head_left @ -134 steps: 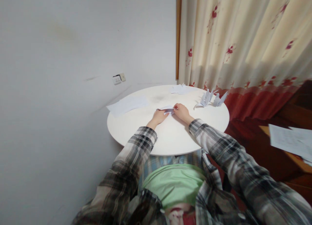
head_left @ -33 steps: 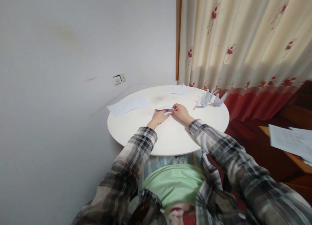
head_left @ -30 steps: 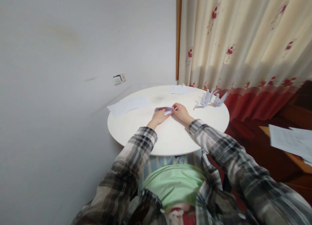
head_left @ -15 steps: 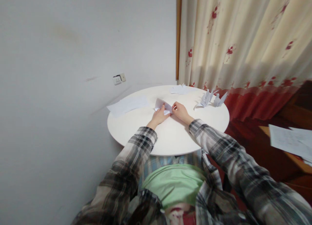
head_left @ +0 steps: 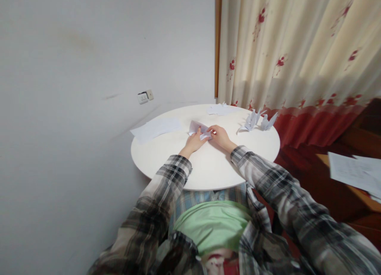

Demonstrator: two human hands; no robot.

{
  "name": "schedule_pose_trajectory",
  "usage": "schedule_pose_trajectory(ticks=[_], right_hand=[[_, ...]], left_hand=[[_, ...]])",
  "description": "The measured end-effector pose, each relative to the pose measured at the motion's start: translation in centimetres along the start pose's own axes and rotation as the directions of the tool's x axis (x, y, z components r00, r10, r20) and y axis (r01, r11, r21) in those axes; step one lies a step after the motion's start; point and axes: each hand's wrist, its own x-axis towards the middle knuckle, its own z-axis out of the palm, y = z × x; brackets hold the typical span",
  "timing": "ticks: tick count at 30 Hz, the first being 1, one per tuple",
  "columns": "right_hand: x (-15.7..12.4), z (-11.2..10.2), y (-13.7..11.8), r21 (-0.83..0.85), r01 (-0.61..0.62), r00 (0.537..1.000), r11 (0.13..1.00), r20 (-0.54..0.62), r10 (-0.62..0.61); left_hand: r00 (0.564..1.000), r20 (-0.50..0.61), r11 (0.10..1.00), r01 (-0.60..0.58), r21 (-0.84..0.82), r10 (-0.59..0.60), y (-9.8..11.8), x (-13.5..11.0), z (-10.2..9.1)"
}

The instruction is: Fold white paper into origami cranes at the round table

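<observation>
Up comes the flap! A second ago the paper (head_left: 195, 126) sat as a low, narrow fold; now one side stands raised, and the right hand's fingertips have edged leftward along it. The action is all around the middle of the table (head_left: 208, 170), a touch beyond its centre.

The left hand (head_left: 194, 141), half open, has the paper, thumb stretched rightward and a finger laid up against the flap. The right hand (head_left: 221, 136) is curled nearly closed at the paper's right end, a small gap showing by the thumb; whether it truly pinches is too small to tell.

Room to work? White tabletop runs from the wrists down to the table's near edge, with more between the left hand and the sheets (head_left: 156, 129), which reach the table's left edge. Scraps (head_left: 217, 109) lie by the far edge, and the cranes (head_left: 251, 121) stand close to the right edge, apart from the right hand. The curtain (head_left: 297, 49) hangs beyond the table.
</observation>
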Motion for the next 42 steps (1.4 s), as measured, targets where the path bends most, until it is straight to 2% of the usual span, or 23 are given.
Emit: schedule_pose_trajectory(ticks=[6,15,25,35,42], right_hand=[[0.0,0.0,0.1,-0.012,-0.026,1.0,1.0,0.005,0.026],[0.0,0.1,0.4,0.006,-0.006,1.0,1.0,-0.004,0.007],[0.2,0.3,0.8,0.003,0.001,1.0,1.0,0.018,-0.001],[0.1,0.1,0.5,-0.012,-0.02,1.0,1.0,-0.022,0.02],[0.1,0.2,0.3,-0.006,-0.046,0.999,0.999,-0.023,0.046]], left_hand=[[1.0,0.002,1.0,-0.007,-0.011,0.007,-0.1,0.1,0.2],[0.997,-0.009,0.997,-0.082,-0.006,0.082,-0.4,0.3,0.4],[0.991,0.021,0.991,-0.131,-0.009,0.132,0.2,0.0,-0.2],[0.988,-0.007,0.988,-0.153,-0.033,0.153,-0.5,0.5,0.5],[0.974,-0.011,0.971,-0.226,-0.076,0.226,-0.8,0.9,0.7]])
